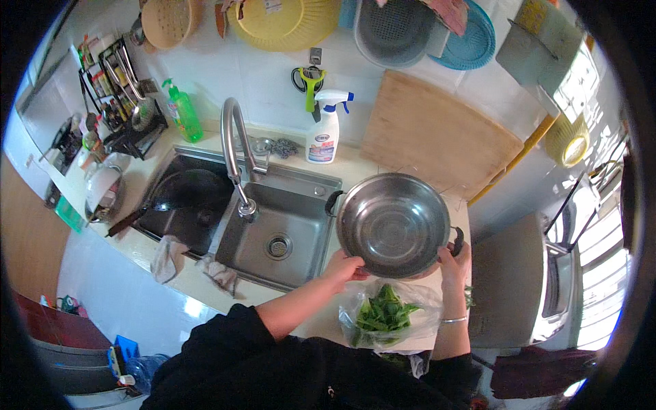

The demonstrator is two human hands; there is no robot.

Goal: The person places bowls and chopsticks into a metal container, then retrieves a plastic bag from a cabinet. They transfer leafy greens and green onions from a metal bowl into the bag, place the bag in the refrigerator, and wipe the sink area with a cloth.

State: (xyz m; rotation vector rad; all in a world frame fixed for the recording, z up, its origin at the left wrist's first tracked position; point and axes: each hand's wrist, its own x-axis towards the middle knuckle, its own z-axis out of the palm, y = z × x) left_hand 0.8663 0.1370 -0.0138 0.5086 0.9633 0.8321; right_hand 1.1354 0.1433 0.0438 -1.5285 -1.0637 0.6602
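Note:
A wide stainless steel pot [393, 225] with two dark side handles is between my hands, over the counter right of the sink. My left hand [348, 269] grips its near left rim. My right hand [453, 261] holds it at the right, by the dark handle. No food shows inside the pot. Just below it, green leafy vegetables [385, 313] lie in a clear plastic bag [428, 302]. The pot hides part of a wire rack behind it.
Left of the pot are the steel sink basin [271, 241], a curved faucet [230, 138] and a dark frying pan [189, 189] in the other basin. A spray bottle [324, 130] and a wooden cutting board [435, 133] stand behind. Cloths [218, 271] hang over the counter's front edge.

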